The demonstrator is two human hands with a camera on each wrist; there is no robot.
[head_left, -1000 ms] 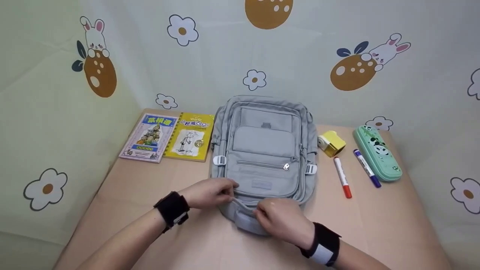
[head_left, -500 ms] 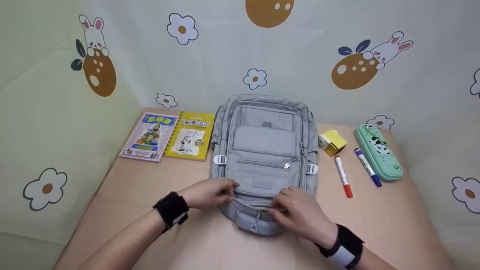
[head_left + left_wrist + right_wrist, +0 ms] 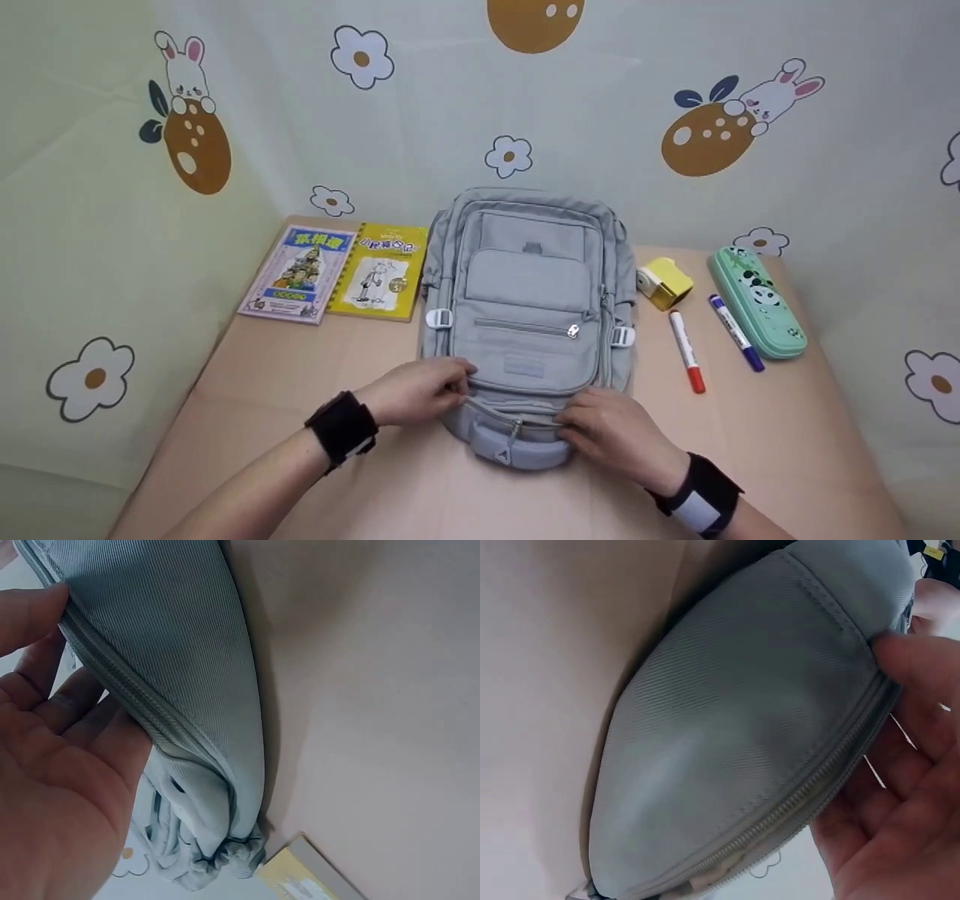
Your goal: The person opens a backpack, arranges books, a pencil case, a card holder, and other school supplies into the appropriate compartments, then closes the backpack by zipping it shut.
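Note:
A grey backpack lies on the table with its front pockets facing up. Along its near end runs a zip, whose slider carries a triangular pull tag. My left hand pinches the fabric edge beside the zip on the left, thumb on the outer side in the left wrist view. On the right of the slider, my right hand pinches the same edge between thumb and fingers. The zip teeth lie apart below my right hand in the right wrist view, showing a narrow gap.
Two books, a purple one and a yellow one, lie left of the backpack. On the right are a yellow tape dispenser, a red-capped marker, a blue-capped marker and a green panda pencil case.
My right hand has left the zip slider and moved right to grip the edge there, leaving the slider and pull tag in sight. My left hand stays at the left side.

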